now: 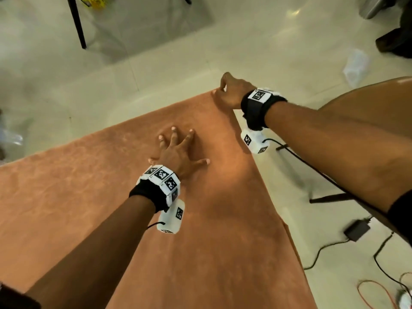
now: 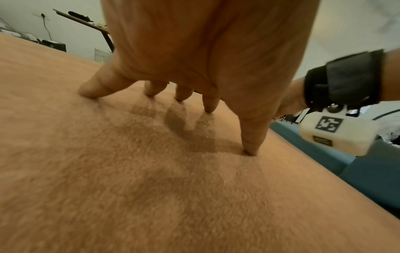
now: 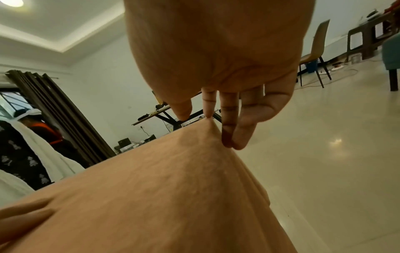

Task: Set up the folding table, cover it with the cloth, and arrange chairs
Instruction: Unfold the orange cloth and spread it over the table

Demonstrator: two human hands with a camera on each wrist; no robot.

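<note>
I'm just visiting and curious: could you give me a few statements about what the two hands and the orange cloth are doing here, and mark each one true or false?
1. The left hand lies spread, fingers straight, on the fuzzy orange cloth. True.
2. The right hand pinches the cloth's far corner. True.
3. The cloth is blue. False: it is orange.
4. Both hands hang free above the cloth. False: both touch it.
5. A grey power adapter lies on the cloth. False: it lies on the pale tiled floor.

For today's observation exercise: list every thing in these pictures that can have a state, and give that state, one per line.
cloth: spread flat, far corner pinched up.
left hand: fingers splayed, pressing on cloth.
right hand: pinching the cloth's corner.
chair: upright, standing apart on the floor.
power adapter: lying on floor, cable attached.
</note>
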